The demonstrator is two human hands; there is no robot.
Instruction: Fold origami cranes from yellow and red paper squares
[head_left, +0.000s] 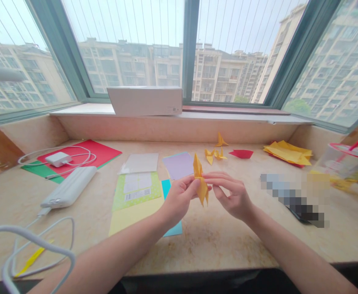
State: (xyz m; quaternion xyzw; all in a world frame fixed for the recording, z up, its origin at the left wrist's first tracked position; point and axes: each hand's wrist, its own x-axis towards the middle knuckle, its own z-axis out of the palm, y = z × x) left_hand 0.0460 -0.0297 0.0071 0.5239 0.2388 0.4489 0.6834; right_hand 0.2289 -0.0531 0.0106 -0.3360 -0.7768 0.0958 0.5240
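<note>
Above the middle of the tabletop I hold a yellow folded-paper origami piece point(201, 188), with one long point up and two narrow points down. My left hand point(180, 196) pinches its middle between thumb and fingers. From the other side my right hand point(232, 194) has its fingertips pressed on the paper, fingers close together. Part of the fold is hidden behind the fingers. Beyond the hands lie small yellow folded pieces point(214, 155), another yellow one point(221, 140) and a red folded piece point(241, 154).
Paper sheets, including a lilac one point(179, 164) and a green-patterned packet point(136, 191), lie left of centre. A white power bank point(70, 187) and cables are farther left. At right are yellow papers point(289, 154), a blurred-out phone point(295, 200) and a plastic cup point(338, 161).
</note>
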